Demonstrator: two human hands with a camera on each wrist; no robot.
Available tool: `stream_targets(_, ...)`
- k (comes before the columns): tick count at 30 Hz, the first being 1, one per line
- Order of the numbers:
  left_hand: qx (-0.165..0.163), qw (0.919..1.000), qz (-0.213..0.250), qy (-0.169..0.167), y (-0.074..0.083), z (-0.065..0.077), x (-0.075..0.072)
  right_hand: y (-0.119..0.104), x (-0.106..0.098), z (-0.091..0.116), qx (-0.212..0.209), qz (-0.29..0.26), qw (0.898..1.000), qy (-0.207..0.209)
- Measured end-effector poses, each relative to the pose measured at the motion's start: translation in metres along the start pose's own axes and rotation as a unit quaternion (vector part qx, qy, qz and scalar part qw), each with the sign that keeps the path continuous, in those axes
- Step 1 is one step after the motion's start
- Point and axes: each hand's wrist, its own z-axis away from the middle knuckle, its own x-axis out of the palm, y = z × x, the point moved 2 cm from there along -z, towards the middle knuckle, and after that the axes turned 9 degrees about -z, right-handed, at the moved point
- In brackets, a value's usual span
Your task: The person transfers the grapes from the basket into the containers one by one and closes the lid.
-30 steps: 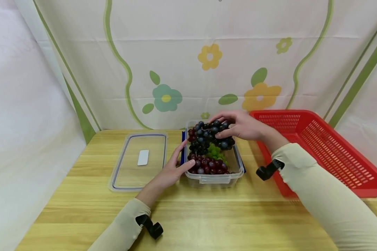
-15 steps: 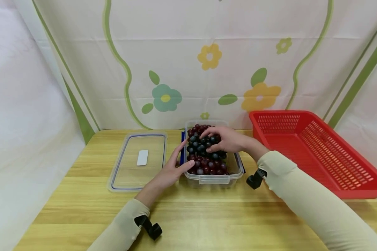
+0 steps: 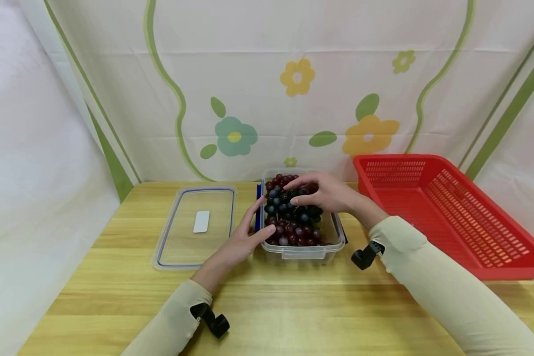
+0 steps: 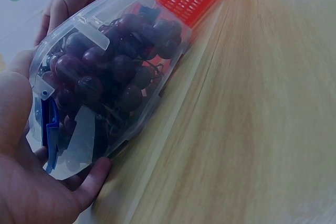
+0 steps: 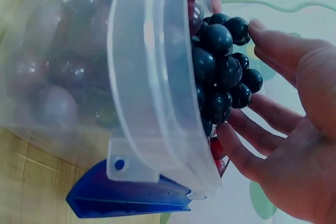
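Observation:
A clear plastic food container (image 3: 304, 253) with blue side latches stands on the table, full of grapes. A bunch of dark blue-black grapes (image 3: 276, 201) lies on top, between red grapes (image 3: 293, 235) at the near end and more red ones at the far end. My left hand (image 3: 238, 245) holds the container's left side, thumb at the rim; in the left wrist view another fingertip reaches low on its wall. My right hand (image 3: 329, 194) is over the container, fingers spread loosely around the dark bunch, thumb tip right at a grape in the right wrist view.
The container's clear lid (image 3: 184, 252), with a blue seal and a white label, lies on the table to the left. A red perforated basket (image 3: 400, 200) stands at the right. A flower-printed curtain (image 3: 267, 89) hangs behind the table.
My right hand has brought the dark grapes down onto the other fruit, hiding the green grapes, then loosened its fingers and shifted slightly away. My left hand has stayed on the container.

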Motion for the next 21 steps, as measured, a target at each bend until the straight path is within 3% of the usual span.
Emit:
stream_targets(5, -0.002, 1.0, -0.003, 0.001, 0.0012, 0.0005, -0.0001, -0.0014, 0.0012, -0.0005, 0.004, 0.043, 0.999, -0.001)
stream_targets(11, 0.0, 1.0, -0.004, 0.001, 0.0013, 0.0011, -0.0002, 0.0044, 0.0008, -0.0024, 0.055, 0.04, 0.998, -0.005)
stream_targets(21, 0.001, 0.9999, -0.011, 0.002, -0.0012, 0.0008, 0.0004, 0.0078, 0.0026, -0.0073, 0.073, 0.049, 0.996, -0.021)
